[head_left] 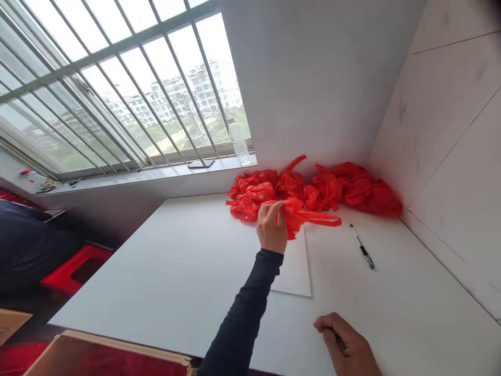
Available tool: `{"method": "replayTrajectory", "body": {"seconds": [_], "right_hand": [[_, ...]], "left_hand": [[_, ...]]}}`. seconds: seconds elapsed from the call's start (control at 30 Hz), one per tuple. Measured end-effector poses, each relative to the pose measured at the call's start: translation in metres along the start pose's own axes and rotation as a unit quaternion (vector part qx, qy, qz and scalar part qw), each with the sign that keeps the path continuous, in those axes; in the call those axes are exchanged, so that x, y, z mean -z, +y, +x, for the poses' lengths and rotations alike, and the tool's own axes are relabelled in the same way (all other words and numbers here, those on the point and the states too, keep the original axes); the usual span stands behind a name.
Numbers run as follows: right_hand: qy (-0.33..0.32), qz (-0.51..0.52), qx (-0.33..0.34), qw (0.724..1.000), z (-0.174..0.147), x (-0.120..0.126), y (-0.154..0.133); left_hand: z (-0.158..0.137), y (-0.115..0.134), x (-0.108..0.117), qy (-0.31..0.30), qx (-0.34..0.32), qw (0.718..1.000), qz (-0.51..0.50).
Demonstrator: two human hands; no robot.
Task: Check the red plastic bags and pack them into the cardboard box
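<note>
My left hand (271, 225), below a dark sleeve, is closed on a red plastic bag (294, 215) over the far part of the white table. One strap loop of the bag sticks out to the right. Behind it, several crumpled red plastic bags (362, 188) lie in a row along the wall. A white sheet of paper (293, 269) lies flat beneath my left wrist, partly hidden by the arm. Near the front edge my right hand (348, 344) rests loosely curled, with nothing visible in its fingers. A black and clear pen (362, 248) lies apart, above my right hand.
A barred window stands above a sill with a clear plastic bottle (239, 142) and a phone (201, 164). An open cardboard box (117, 342) is at the table's front left. A red stool (76, 266) and a seated person (33, 245) are farther left. A wall bounds the right side.
</note>
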State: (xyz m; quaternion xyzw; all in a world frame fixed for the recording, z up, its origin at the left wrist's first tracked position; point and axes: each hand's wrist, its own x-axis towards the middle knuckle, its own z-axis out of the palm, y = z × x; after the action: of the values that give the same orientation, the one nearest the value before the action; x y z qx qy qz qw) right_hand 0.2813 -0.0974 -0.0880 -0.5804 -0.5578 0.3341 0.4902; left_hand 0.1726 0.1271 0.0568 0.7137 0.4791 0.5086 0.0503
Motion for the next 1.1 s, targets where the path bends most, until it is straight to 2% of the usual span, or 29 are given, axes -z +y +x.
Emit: {"method": "replayTrajectory", "body": {"seconds": [0.13, 0.27, 0.33, 0.4, 0.47, 0.53, 0.7, 0.8, 0.9, 1.0, 1.07, 1.1], "right_hand": [[0.057, 0.092, 0.0, 0.994, 0.001, 0.014, 0.001], [0.139, 0.071, 0.015, 0.988, 0.01, 0.035, -0.019], [0.126, 0.034, 0.041, 0.991, 0.015, 0.042, -0.035], [0.077, 0.001, 0.069, 0.995, 0.021, 0.045, -0.052], [0.023, -0.019, 0.087, 0.996, 0.026, 0.045, -0.065], [-0.002, -0.029, 0.09, 0.996, 0.03, 0.045, -0.071], [0.074, -0.04, 0.022, 0.996, 0.03, 0.057, -0.065], [0.078, -0.042, -0.015, 0.996, 0.03, 0.064, -0.066], [0.042, -0.08, -0.032, 0.995, 0.033, 0.063, -0.078], [-0.013, -0.13, -0.034, 0.991, 0.035, 0.062, -0.088], [-0.018, -0.15, -0.048, 0.987, 0.032, 0.069, -0.088], [-0.004, -0.16, -0.058, 0.985, 0.029, 0.074, -0.085]], "left_hand": [[-0.072, 0.016, 0.035, -0.04, 0.019, 0.996, -0.082], [-0.128, 0.029, 0.064, -0.098, 0.051, 0.981, -0.16], [-0.146, 0.034, 0.073, -0.132, 0.067, 0.97, -0.192], [-0.158, 0.038, 0.08, -0.156, 0.092, 0.96, -0.215], [-0.165, 0.038, 0.084, -0.162, 0.129, 0.952, -0.225], [-0.169, 0.035, 0.088, -0.154, 0.17, 0.947, -0.226], [-0.172, 0.019, 0.099, -0.101, 0.261, 0.934, -0.222], [-0.172, 0.021, 0.106, -0.096, 0.286, 0.924, -0.236], [-0.169, 0.036, 0.11, -0.134, 0.26, 0.922, -0.252], [-0.167, 0.052, 0.109, -0.183, 0.176, 0.945, -0.205], [-0.168, 0.057, 0.107, -0.168, 0.143, 0.961, -0.168], [-0.169, 0.059, 0.107, -0.147, 0.148, 0.965, -0.159]]}}
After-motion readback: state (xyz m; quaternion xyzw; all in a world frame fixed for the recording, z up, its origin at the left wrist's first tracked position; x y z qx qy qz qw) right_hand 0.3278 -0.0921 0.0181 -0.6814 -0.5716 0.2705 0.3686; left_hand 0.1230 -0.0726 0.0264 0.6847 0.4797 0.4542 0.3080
